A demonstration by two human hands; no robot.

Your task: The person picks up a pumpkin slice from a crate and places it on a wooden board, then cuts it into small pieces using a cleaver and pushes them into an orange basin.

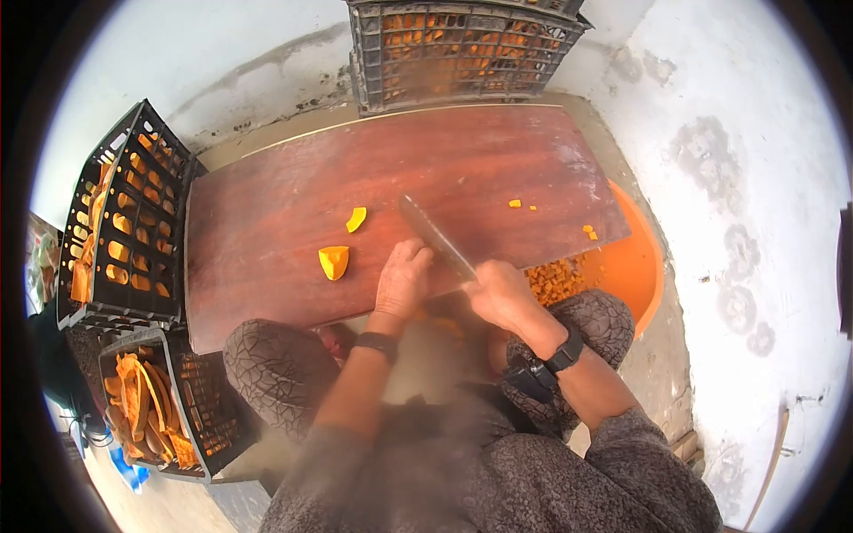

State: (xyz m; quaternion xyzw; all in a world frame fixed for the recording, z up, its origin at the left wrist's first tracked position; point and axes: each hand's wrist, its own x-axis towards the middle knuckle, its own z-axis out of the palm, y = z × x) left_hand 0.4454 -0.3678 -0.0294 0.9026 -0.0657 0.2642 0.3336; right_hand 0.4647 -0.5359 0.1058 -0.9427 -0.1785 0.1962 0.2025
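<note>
My right hand [500,291] is wrapped round the handle of a knife [437,240], whose blade points up and left over the red-brown board [293,195]. Just left of the blade, my left hand [405,277] has its fingers curled at the board; what they hold, if anything, is hidden. An orange-yellow pumpkin chunk [333,262] lies left of my left hand, with a smaller yellow piece [356,219] above it. Several small cubes [590,233] lie near the board's right end.
An orange tub [651,275] with diced pieces [555,281] stands under the board's right edge. Black crates with orange pieces stand at the back [462,58], at the left [133,222] and at the lower left [169,404]. White walls rise behind and at the right.
</note>
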